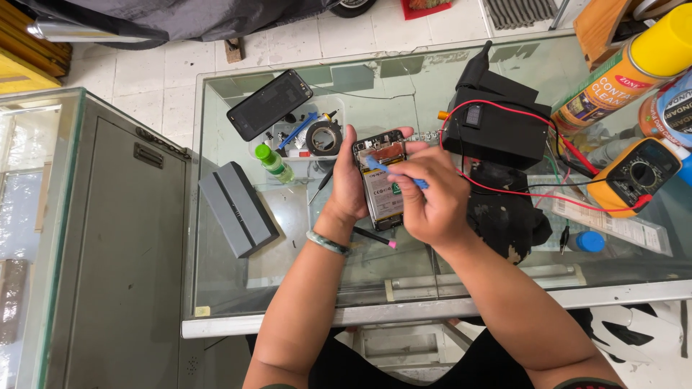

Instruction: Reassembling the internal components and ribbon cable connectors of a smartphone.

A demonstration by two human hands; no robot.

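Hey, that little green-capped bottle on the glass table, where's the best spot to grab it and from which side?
Probably best around the clear body of the bottle, just below its green cap, coming from the near left. It lies tilted, cap toward the far left, with a parts tray crowding its far side and the left hand to its right.

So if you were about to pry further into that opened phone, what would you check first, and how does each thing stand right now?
1. Left hand grips the opened phone firmly: ok.
2. Blue pry tool held in the right hand: ok.
3. Tool tip rests at the phone's upper part: ok.
4. Tip sits clear of delicate parts: cannot tell.
5. Red wires lie clear of the hands: ok.
6. Pink-tipped tool stays safely on the glass table: ok.
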